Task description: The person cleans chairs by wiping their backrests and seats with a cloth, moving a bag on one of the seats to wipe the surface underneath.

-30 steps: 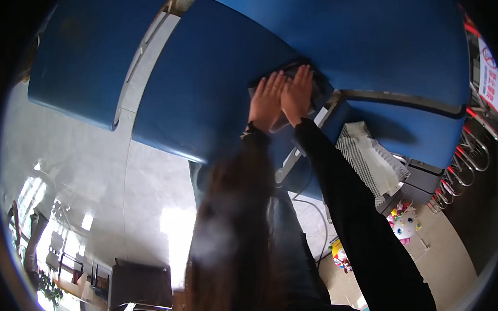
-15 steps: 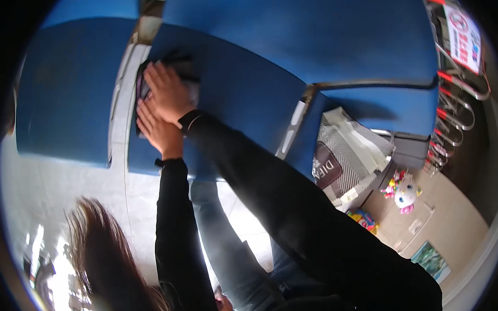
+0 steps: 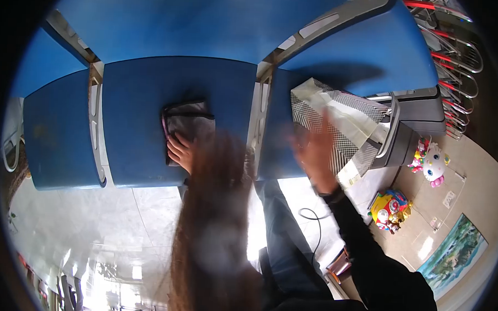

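Note:
A dark folded item (image 3: 190, 119) with a pinkish edge lies on the middle blue seat (image 3: 135, 124). My left hand (image 3: 181, 152) rests on its lower part, fingers apart; hair hides the wrist and forearm. Off to the right, my right hand (image 3: 316, 155) is raised with fingers spread, blurred by motion and holding nothing visible. It is in front of a patterned grey-and-white bag (image 3: 360, 122) on the right-hand seat.
Metal armrests (image 3: 260, 106) divide the blue seats. Beyond the bag are a grey case (image 3: 420, 113), red-tipped metal racks (image 3: 452, 64), toy-like figures (image 3: 432, 164) and a picture (image 3: 454, 255). A cable (image 3: 312, 215) loops over the floor.
My hands, together on the dark item before, are now apart: my right hand has lifted off and moved right towards the bag, while my left hand stays on the item. The view has shifted.

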